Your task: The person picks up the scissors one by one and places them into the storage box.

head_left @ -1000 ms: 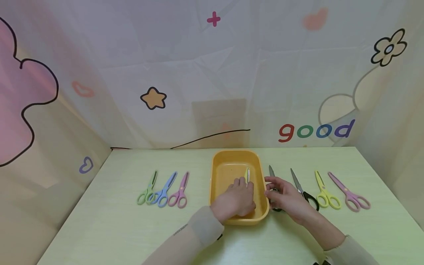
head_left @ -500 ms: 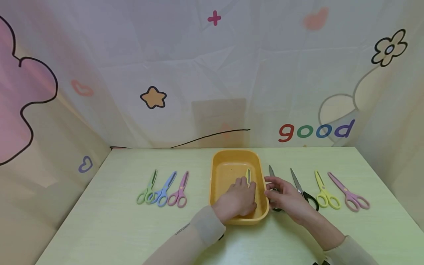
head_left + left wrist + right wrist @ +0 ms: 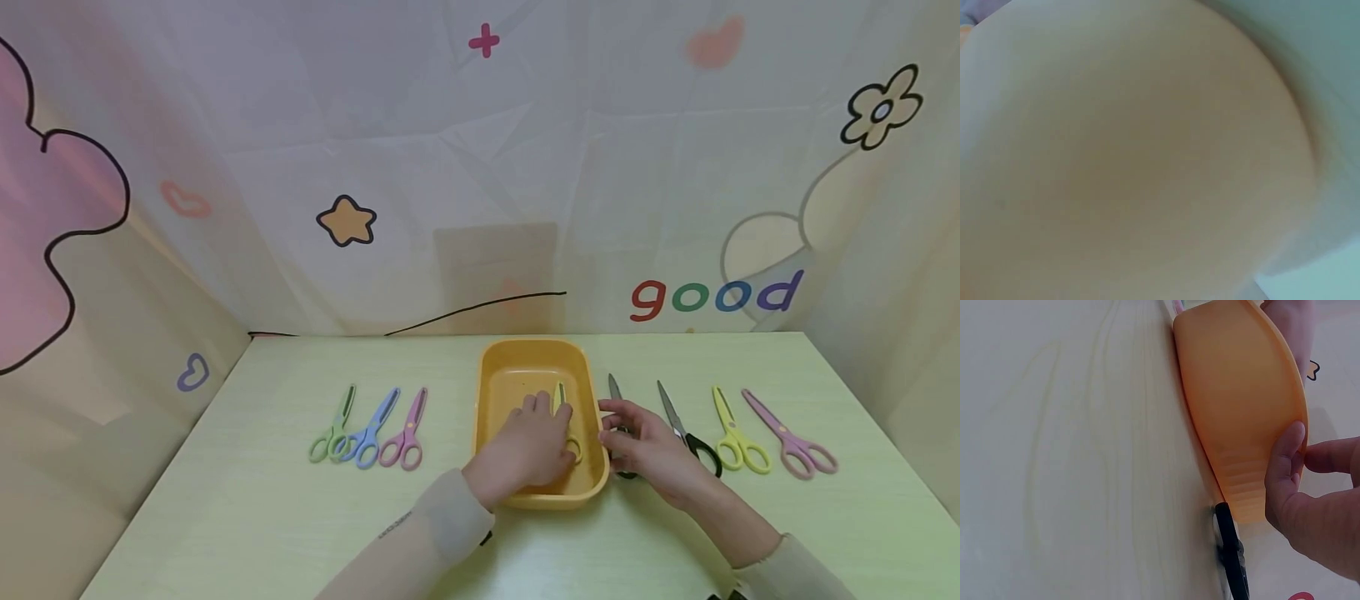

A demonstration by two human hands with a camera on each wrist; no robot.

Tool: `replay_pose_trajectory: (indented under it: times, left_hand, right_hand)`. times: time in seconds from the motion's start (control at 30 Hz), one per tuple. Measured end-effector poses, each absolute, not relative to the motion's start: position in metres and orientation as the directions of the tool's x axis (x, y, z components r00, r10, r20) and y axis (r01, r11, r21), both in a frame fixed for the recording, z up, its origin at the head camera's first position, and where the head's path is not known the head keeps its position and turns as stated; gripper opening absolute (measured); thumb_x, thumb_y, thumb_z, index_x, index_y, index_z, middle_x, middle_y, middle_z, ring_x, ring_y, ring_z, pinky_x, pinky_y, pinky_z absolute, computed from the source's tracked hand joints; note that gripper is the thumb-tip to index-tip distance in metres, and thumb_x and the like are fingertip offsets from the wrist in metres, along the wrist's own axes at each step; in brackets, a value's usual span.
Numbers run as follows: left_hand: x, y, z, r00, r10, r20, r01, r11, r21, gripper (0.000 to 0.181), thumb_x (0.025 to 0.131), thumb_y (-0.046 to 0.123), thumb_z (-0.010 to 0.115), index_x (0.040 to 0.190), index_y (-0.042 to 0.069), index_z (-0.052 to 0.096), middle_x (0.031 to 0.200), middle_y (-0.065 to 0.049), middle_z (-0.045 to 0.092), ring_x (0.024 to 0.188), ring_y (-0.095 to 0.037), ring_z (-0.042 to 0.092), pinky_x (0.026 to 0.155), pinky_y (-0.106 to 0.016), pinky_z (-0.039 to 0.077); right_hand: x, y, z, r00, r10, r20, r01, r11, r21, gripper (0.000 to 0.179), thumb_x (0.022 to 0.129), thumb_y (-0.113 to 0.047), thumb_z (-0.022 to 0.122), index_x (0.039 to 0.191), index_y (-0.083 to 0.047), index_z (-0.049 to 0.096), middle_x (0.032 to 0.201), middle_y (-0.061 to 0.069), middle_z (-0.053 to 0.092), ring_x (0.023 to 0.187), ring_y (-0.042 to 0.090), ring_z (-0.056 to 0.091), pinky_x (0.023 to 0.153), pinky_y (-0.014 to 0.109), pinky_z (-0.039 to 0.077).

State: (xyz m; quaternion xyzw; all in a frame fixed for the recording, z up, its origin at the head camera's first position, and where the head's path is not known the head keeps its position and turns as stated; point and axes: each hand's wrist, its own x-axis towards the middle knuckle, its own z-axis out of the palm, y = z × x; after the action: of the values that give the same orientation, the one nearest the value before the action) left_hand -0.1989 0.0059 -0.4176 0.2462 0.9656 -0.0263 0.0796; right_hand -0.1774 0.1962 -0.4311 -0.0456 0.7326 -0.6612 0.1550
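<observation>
A yellow-orange plastic bin [image 3: 487, 358] stands in the middle of the table. Inside it lies a pair of yellow scissors [image 3: 576, 451], its middle covered by my left hand [image 3: 528, 446]. The left fingers look loosely bent beside the scissors, and one handle loop shows past the thumb. My right hand [image 3: 648, 446] pinches the bin's right rim between thumb and fingers, as the right wrist view shows with the bin wall [image 3: 1235, 381]. Black-handled scissors [image 3: 614, 387] lie partly hidden behind that hand. Skin fills the left wrist view, hiding the left fingers.
Left of the bin lie green scissors [image 3: 330, 442], blue scissors [image 3: 369, 442] and pink scissors [image 3: 408, 433]. To the right are more black-handled scissors [image 3: 701, 450], yellow scissors [image 3: 733, 437] and pink scissors [image 3: 795, 437]. A printed curtain [image 3: 405, 125] rises behind the table.
My left hand has shifted slightly left inside the bin, uncovering a handle loop of the yellow scissors. The right hand has stayed on the rim.
</observation>
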Motion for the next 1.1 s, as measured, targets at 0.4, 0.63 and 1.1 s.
replay_pose_trajectory:
  times: [0.4,0.63,1.1]
  left_hand:
    - [-0.195,-0.030,-0.410,-0.836,0.546,0.063,0.546,0.812,0.207,0.035,0.101,0.035,0.065,0.126,0.013,0.059,0.108,-0.004,0.047,0.096,-0.021,0.043,0.082,-0.036,0.037]
    - [-0.193,-0.050,-0.406,-0.806,0.531,0.260,0.590,0.753,0.291,0.027,0.101,0.026,0.066,0.122,0.011,0.062,0.111,-0.006,0.053,0.097,-0.022,0.051,0.085,-0.040,0.042]
    - [-0.187,-0.085,-0.408,-0.821,0.468,0.327,0.567,0.730,0.380,0.023,0.104,0.032,0.062,0.117,0.012,0.061,0.103,-0.002,0.049,0.095,-0.022,0.047,0.082,-0.039,0.039]
  right_hand:
    - [-0.177,0.195,-0.430,-0.947,-0.274,-0.169,0.142,0.116,-0.983,0.054,0.103,-0.001,0.055,0.151,0.007,0.033,0.123,0.023,0.049,0.099,0.028,0.059,0.075,0.033,0.059]
    - [-0.176,0.195,-0.431,-0.949,-0.251,-0.189,0.157,0.140,-0.978,0.054,0.103,-0.002,0.055,0.152,0.006,0.034,0.123,0.021,0.049,0.099,0.028,0.058,0.076,0.034,0.059]
    - [-0.175,0.193,-0.428,-0.949,-0.247,-0.195,0.166,0.134,-0.977,0.053,0.103,-0.001,0.054,0.152,0.005,0.034,0.123,0.022,0.049,0.101,0.029,0.057,0.077,0.034,0.059]
